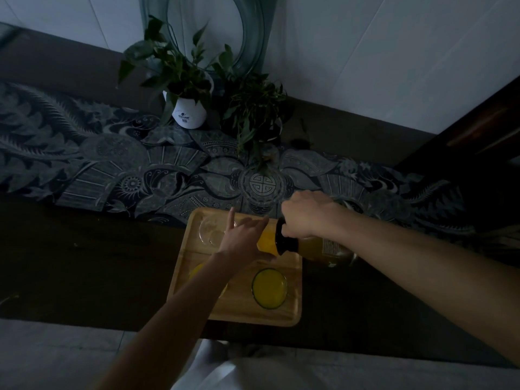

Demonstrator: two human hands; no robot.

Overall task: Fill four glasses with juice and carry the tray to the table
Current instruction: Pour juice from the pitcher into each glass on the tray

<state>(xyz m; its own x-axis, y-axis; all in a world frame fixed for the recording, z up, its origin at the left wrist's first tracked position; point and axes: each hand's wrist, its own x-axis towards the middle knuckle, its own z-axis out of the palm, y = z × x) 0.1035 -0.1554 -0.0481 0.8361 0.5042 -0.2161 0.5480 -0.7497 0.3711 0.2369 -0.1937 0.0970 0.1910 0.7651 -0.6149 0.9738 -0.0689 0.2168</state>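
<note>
Right hand grips tilted juice bottle | left hand cups third glass on wooden tray | risk: dim light may hide the fill level, so juice overflows onto the tray.

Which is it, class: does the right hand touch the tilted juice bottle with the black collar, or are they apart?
Touching. The head view shows the right hand curled round the black collar of the tilted juice bottle.
</note>
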